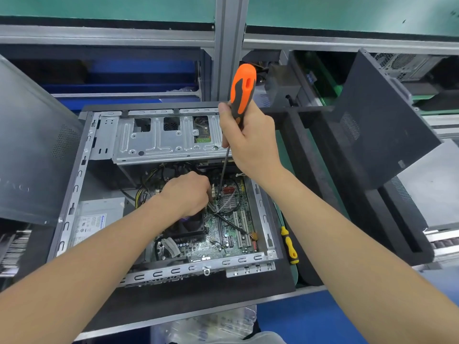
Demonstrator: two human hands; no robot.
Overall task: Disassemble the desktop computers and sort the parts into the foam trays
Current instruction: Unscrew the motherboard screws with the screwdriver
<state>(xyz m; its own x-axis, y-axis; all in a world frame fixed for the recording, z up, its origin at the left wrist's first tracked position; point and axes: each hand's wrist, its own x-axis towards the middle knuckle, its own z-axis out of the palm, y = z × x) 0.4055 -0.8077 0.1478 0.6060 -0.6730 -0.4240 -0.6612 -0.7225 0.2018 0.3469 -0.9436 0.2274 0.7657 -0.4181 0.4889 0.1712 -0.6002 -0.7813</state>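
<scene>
Both hands were down over the open computer case (74, 184), which lay on its side on a dark foam mat (198, 299) in front of me. I had my left hand (186, 192) curled inside the case, its fingertips bunched on something small by the wires above the circuit board (223, 234); I could not tell exactly what they pinched. My right hand (250, 140) was wrapped around the lower handle of an orange and black screwdriver (242, 93), held upright, with its thin shaft running down to the board just beside my left fingertips. Near the bottom left corner of the case sat the grey power supply (99, 217), and a black fan (191, 227) showed partly under my left wrist. At the far side of the case was the metal drive cage (159, 137). A yellow and black screwdriver (289, 244) lay just right of the case. Farther right stood a black foam tray (323, 150), with a dark side panel (382, 115) leaning tilted over it.
</scene>
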